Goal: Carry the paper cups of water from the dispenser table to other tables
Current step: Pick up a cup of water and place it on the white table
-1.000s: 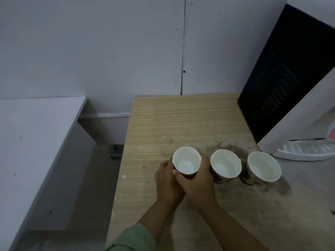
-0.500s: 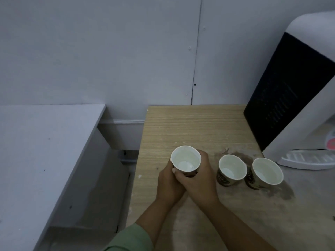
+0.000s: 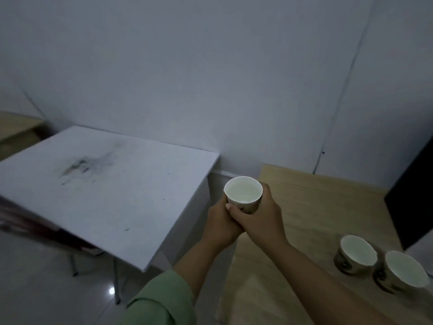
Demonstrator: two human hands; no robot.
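Note:
A white paper cup of water [image 3: 243, 192] is held upright in the air by both hands, above the gap between the two tables. My left hand [image 3: 220, 225] wraps its lower left side and my right hand [image 3: 259, 216] wraps its right side. Two more paper cups stand side by side on the wooden dispenser table [image 3: 311, 207] at the lower right: one cup [image 3: 357, 253] to the left, the other cup [image 3: 404, 270] touching it on the right.
A white table [image 3: 105, 191] with a dark smudge stands to the left, its near corner over thin metal legs. The black side of the water dispenser [image 3: 412, 200] rises at the right edge. A grey wall lies straight ahead. Another wooden surface [image 3: 14, 127] shows far left.
Both hands have lifted the cup off the wooden table and carried it left toward the white table. The view has swung left, so the other two cups now sit at the lower right.

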